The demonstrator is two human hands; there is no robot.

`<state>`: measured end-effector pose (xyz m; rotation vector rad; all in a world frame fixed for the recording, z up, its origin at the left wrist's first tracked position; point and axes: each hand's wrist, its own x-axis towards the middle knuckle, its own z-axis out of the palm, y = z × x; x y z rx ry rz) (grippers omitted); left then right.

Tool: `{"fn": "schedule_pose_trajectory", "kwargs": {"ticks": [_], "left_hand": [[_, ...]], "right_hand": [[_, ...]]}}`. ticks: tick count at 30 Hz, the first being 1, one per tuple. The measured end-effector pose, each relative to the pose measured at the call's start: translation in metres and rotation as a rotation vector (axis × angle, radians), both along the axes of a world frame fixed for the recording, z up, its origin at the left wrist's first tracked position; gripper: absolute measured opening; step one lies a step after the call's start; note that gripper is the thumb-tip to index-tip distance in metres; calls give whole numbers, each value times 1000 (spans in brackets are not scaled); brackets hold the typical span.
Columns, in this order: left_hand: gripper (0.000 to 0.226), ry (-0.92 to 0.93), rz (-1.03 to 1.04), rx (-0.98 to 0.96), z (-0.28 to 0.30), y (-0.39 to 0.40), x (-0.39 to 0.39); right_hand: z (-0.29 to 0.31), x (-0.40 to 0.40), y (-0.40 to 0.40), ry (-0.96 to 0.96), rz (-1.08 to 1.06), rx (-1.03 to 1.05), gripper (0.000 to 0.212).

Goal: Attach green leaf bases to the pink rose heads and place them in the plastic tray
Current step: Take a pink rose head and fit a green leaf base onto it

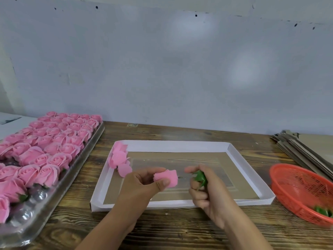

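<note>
Right grip (207,184) hiding green leaf base (200,176)

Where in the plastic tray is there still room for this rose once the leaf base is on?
Plastic tray: bare cups only at its near end, below the last roses; everything farther back is packed. The white box lid is bare right of its loose rose heads.

A dark wooden table (171,231) stands against a grey wall (162,69), with flat cardboard sheets (306,148) stacked at far right.
</note>
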<state>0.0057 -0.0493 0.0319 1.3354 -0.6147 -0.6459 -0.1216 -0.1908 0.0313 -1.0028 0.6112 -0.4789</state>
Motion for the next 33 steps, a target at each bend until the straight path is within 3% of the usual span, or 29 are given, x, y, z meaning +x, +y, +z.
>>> {"fn": "schedule_pose_trajectory", "kwargs": {"ticks": [6, 11, 18, 24, 29, 33], "left_hand": [[34, -41, -8, -9, -1, -1, -4], [29, -71, -26, -31, -3, 0, -5], [29, -30, -26, -84, -1, 0, -6], [32, 8, -50, -95, 0, 0, -5], [28, 25, -67, -88, -1, 1, -4], [32, 3, -45, -70, -3, 0, -5]], "right_hand": [[1, 7, 7, -130, 65, 147, 23], [0, 9, 14, -48, 53, 11, 23], [-3, 17, 27, 81, -36, -230, 48], [-6, 18, 31, 134, -81, -330, 52], [-10, 15, 32, 89, -129, -395, 40], [-8, 11, 32, -7, -178, -418, 48]]}}
